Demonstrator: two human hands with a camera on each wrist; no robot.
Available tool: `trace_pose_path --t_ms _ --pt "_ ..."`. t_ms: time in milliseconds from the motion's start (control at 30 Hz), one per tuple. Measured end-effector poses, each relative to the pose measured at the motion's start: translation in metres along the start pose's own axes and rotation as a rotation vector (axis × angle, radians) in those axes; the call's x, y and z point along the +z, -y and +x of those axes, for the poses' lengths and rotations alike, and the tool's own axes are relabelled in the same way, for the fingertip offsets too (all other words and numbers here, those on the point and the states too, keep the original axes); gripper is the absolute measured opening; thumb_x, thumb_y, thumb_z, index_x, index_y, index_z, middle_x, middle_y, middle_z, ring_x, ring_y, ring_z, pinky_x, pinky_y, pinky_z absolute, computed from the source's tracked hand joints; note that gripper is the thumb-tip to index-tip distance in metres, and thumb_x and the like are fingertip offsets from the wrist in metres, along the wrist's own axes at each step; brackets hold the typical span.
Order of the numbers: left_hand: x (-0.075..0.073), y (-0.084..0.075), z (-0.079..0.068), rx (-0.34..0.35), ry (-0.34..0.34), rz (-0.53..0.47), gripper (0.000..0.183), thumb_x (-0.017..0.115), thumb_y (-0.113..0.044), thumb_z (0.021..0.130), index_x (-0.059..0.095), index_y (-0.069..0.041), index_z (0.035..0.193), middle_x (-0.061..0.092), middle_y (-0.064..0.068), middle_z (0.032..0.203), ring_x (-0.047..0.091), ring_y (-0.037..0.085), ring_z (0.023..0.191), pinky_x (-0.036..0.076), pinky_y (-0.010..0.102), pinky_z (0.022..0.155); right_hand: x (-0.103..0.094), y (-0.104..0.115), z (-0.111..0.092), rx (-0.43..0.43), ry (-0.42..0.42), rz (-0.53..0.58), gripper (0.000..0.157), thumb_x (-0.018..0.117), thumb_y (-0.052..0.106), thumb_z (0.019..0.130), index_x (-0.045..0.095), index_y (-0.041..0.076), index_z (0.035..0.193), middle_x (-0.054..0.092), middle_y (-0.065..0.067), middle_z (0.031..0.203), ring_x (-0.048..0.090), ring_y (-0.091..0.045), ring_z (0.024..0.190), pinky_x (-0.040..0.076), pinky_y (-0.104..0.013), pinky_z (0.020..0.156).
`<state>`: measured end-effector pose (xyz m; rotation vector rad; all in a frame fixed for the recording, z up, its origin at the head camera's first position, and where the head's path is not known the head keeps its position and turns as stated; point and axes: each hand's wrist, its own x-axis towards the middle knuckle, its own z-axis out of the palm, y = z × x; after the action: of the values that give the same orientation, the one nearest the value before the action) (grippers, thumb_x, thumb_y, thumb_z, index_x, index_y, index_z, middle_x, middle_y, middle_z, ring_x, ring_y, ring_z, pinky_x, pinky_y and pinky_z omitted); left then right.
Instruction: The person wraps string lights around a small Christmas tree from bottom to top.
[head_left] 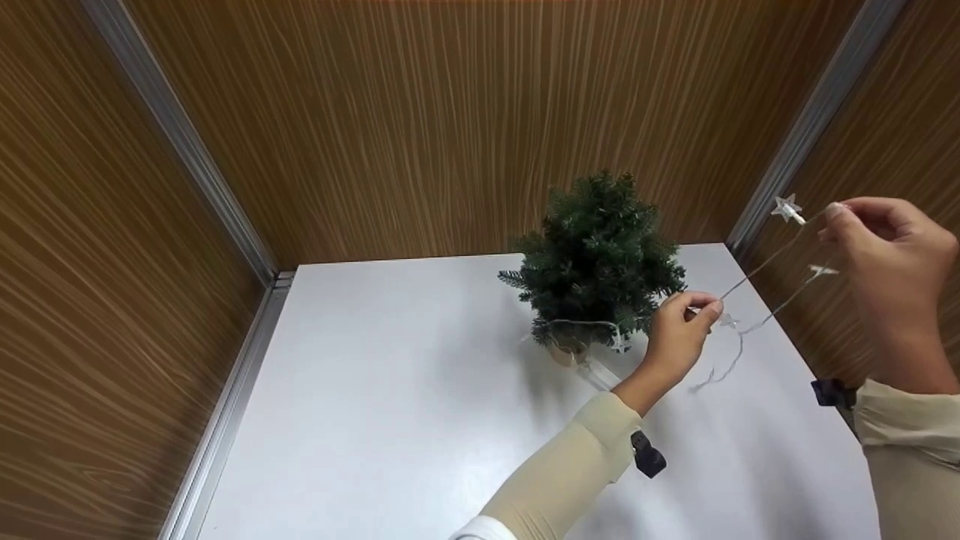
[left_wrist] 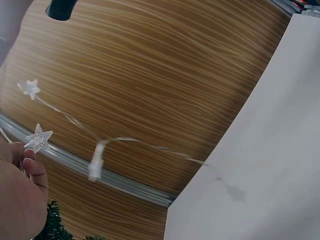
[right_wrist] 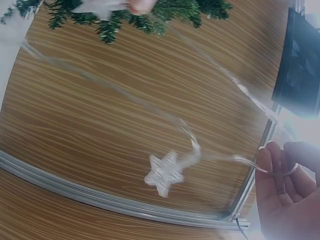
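A string of star-shaped fairy lights [head_left: 761,264] stretches between both hands, right of a small artificial Christmas tree [head_left: 596,255]. My left hand [head_left: 679,337], close to the tree's lower right branches, pinches the wire between thumb and fingertips, a clear star [left_wrist: 39,139] beside them. Higher and farther right, my right hand [head_left: 896,255] pinches another stretch of wire, with a star [head_left: 786,208] just left of its fingertips. Below it a slack loop hangs, carrying another star [right_wrist: 164,174]. More wire crosses the tree's lower front, where a star [head_left: 619,341] shows against the branches.
The tree stands on a white table [head_left: 390,390], its light-coloured base [head_left: 566,354] partly hidden behind wire. Wood-grain panels [head_left: 420,127] enclose the table at the back and both sides, with metal rails [head_left: 187,150] at the corners. A dark panel [right_wrist: 300,65] appears in the right wrist view.
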<state>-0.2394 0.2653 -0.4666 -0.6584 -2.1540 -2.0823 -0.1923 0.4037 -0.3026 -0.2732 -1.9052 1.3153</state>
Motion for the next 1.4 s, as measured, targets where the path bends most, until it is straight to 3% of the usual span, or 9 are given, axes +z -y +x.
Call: trace_pose_path --t_ms 133,267,333,467,633,867,967,1133,1400 --pt "0.001 0.001 0.000 0.004 -0.013 0.011 0.015 0.064 -0.023 0.100 0.073 -0.012 0.107 0.062 -0.007 0.091 0.049 -0.008 0.072 0.046 0.012 0.063 -0.006 0.006 0.004 0.056 0.026 0.026 0.004 0.072 0.011 0.092 0.074 0.007 0.093 0.069 0.010 0.070 0.065 -0.003 0.064 0.046 -0.012 0.057" --pt "0.002 0.002 0.001 0.009 -0.018 0.025 0.016 0.064 -0.023 0.101 0.073 -0.013 0.107 0.062 -0.007 0.093 0.050 -0.008 0.073 0.047 0.012 0.064 -0.013 0.011 0.009 0.095 0.061 0.051 0.012 0.072 0.017 0.094 0.071 0.007 0.101 0.069 0.008 0.076 0.065 -0.004 0.070 0.045 -0.014 0.064" --pt "0.003 0.002 0.001 0.009 -0.018 0.027 0.016 0.064 -0.024 0.101 0.073 -0.013 0.108 0.063 -0.007 0.094 0.050 -0.008 0.073 0.047 0.012 0.064 -0.015 0.013 0.012 0.114 0.047 0.129 0.013 0.074 0.017 0.093 0.071 0.006 0.100 0.070 0.005 0.076 0.066 -0.005 0.069 0.042 -0.014 0.063" --pt "0.004 0.003 0.002 0.005 -0.022 0.018 0.016 0.064 -0.022 0.101 0.073 -0.011 0.107 0.064 -0.006 0.094 0.050 -0.008 0.073 0.048 0.012 0.063 -0.019 0.015 0.019 0.101 0.001 0.129 0.012 0.073 0.017 0.094 0.071 0.007 0.100 0.070 0.005 0.075 0.064 -0.005 0.070 0.037 -0.017 0.065" --pt "0.005 0.003 0.001 0.002 -0.045 0.053 0.013 0.065 -0.021 0.100 0.074 -0.012 0.104 0.063 -0.008 0.092 0.049 -0.007 0.072 0.046 0.011 0.062 -0.026 0.014 0.024 0.077 -0.017 0.001 0.016 0.067 0.023 0.098 0.073 0.011 0.106 0.067 0.011 0.080 0.061 -0.002 0.077 0.039 -0.017 0.079" --pt "0.005 0.004 0.000 0.010 -0.054 0.082 0.011 0.065 -0.020 0.100 0.074 -0.013 0.102 0.063 -0.008 0.092 0.049 -0.007 0.073 0.046 0.011 0.063 -0.038 0.007 0.030 0.050 -0.017 -0.280 0.021 0.058 0.034 0.102 0.070 0.027 0.118 0.058 0.023 0.096 0.048 0.004 0.090 0.029 -0.017 0.086" --pt "0.006 0.006 -0.001 0.002 -0.052 0.077 0.011 0.065 -0.020 0.100 0.074 -0.013 0.103 0.064 -0.007 0.092 0.050 -0.006 0.073 0.046 0.011 0.064 -0.041 0.006 0.031 0.069 -0.006 -0.343 0.025 0.055 0.037 0.103 0.067 0.030 0.124 0.055 0.025 0.101 0.045 0.005 0.095 0.028 -0.017 0.089" --pt "0.008 0.005 -0.001 -0.013 -0.053 0.122 0.014 0.066 -0.022 0.099 0.074 -0.015 0.107 0.065 -0.009 0.097 0.051 -0.008 0.075 0.045 0.010 0.065 -0.037 0.006 0.028 0.100 -0.009 -0.284 0.028 0.059 0.039 0.102 0.070 0.026 0.124 0.058 0.024 0.094 0.048 0.004 0.093 0.029 -0.019 0.089" --pt "0.009 -0.003 0.000 -0.008 -0.056 0.156 0.033 0.066 -0.021 0.099 0.066 -0.015 0.132 0.063 -0.004 0.133 0.053 -0.008 0.080 0.046 0.008 0.068 -0.029 -0.003 0.029 0.099 0.026 -0.188 0.016 0.066 0.030 0.098 0.071 0.021 0.110 0.062 0.021 0.087 0.057 0.005 0.083 0.039 -0.010 0.075"
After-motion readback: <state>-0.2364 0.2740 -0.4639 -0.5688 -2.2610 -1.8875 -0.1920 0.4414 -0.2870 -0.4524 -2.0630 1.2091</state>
